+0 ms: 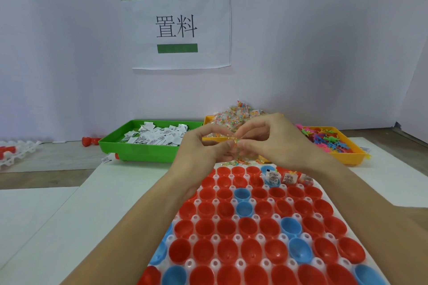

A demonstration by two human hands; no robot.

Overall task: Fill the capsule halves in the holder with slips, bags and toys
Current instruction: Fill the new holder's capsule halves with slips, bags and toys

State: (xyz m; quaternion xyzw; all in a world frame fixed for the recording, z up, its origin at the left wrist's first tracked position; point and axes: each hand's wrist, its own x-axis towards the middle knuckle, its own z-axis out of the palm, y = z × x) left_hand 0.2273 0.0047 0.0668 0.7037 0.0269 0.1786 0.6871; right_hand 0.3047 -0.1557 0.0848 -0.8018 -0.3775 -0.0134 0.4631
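Both hands meet above the far edge of the holder (234, 229), pinching a small clear bag (234, 140) of coloured bits between them. Left hand (203, 146): thumb and forefinger curled onto the bag's left side. Right hand (266, 139): fingertips curled onto its right side, other fingers loosely bent. A few more clear bags seem bunched under the fingers, partly hidden.

Holder is a white grid tray on the white tabletop (104, 203), running from the near edge toward the trays. Its pockets hold open capsule halves (228, 227), mostly red, some blue, mouths up. Nearly all look bare inside. Far-right corner of the holder: three halves each carry a white printed slip (274, 178), standing up out of the cup. One of those is blue.

Behind the holder, along the wall side:
- green tray (111, 143) on the left, full of white slips
- orange tray (208, 119) in the middle, heaped with clear bags, mostly behind the hands
- second orange tray (356, 152) on the right, with pink, blue and green plastic toys (324, 139)

Loose slip and a red piece just in front of the green tray's near-left corner. Another white grid with red pieces at the far left edge of the tabletop. Printed sign (180, 28) taped to the wall above.
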